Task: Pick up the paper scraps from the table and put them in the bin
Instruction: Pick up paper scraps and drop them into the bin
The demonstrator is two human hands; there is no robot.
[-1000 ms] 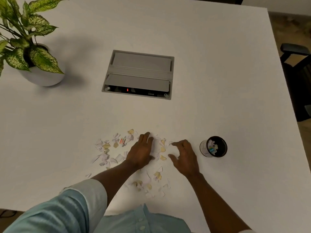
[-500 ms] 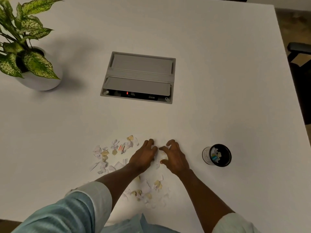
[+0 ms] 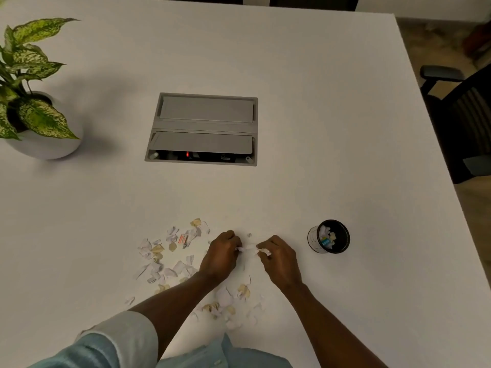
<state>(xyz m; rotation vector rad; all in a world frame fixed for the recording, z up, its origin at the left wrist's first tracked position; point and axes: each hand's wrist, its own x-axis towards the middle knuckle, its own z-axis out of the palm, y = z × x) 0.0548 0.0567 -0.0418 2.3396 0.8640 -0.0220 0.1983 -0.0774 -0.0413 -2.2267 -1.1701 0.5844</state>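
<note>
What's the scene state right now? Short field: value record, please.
left hand: closed on scraps, on table
right hand: closed on scraps, beside left
paper scraps: many loose, mostly left of and nearer than the hands
bin: upright, right of hands, partly filled
table: white
potted plant: far left

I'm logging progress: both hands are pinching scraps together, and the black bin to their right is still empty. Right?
Not quite. The head view shows the black bin already holds some scraps. The rest stands: left hand and right hand pinch paper scraps between them, bin to their right.
</note>
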